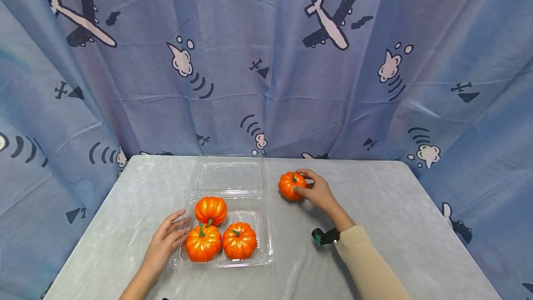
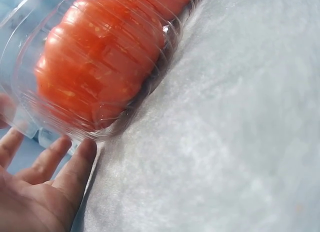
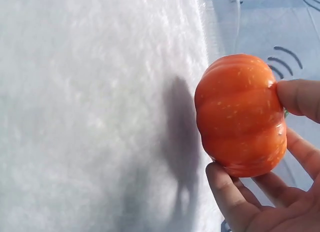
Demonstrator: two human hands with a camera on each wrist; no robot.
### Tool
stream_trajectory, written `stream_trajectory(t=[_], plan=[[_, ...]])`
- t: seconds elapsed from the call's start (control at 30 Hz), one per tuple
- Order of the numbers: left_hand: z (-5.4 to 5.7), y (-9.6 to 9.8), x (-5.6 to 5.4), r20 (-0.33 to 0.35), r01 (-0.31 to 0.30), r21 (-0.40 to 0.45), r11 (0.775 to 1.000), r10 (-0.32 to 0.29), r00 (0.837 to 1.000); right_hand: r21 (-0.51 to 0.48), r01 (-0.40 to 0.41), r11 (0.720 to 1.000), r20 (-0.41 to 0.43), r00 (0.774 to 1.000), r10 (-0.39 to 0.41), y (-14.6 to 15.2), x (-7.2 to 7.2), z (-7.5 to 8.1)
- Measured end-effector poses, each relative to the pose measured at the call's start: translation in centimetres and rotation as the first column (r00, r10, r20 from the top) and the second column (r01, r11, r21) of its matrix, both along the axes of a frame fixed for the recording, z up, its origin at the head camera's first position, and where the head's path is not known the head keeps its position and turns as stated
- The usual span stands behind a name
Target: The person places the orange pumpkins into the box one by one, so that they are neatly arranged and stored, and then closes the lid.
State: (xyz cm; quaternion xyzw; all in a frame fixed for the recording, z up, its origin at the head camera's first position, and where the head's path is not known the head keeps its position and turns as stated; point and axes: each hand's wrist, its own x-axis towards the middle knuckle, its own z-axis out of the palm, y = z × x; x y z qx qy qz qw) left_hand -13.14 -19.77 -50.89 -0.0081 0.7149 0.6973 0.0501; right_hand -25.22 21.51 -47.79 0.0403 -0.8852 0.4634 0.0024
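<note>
My right hand grips a small orange pumpkin with a green stem, right of the clear plastic container. In the right wrist view the thumb and fingers pinch this pumpkin, and a shadow falls on the cloth beside it. Three similar pumpkins sit in the container: one at the back left, one at the front left, one at the front right. My left hand is at the container's left side, fingers extended; its fingertips meet the clear wall in the left wrist view.
The container's hinged lid lies folded back behind it. A pale grey cloth covers the table. Behind the table hangs a blue curtain printed with airplanes. A dark band with a camera is on the right wrist.
</note>
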Motion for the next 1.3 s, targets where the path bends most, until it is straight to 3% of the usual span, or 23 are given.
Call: stream_trajectory(t=[0.43, 0.87, 1.3], plan=[[-0.2, -0.1, 0.0, -0.011, -0.004, 0.009, 1.0, 0.004, 1.0, -0.024, -0.115, 0.993, -0.118, 0.987, 0.112, -2.2, 1.2, 2.6], [-0.1, -0.1, -0.1, -0.01, -0.001, 0.014, 1.0, 0.001, 1.0, -0.019, -0.191, 0.981, -0.158, 0.97, 0.186, -4.9, 2.3, 4.5], [0.1, -0.1, -0.1, 0.013, 0.004, 0.005, 1.0, -0.004, 1.0, 0.047, -0.334, 0.941, -0.245, 0.91, 0.335, -7.9, 3.3, 5.2]])
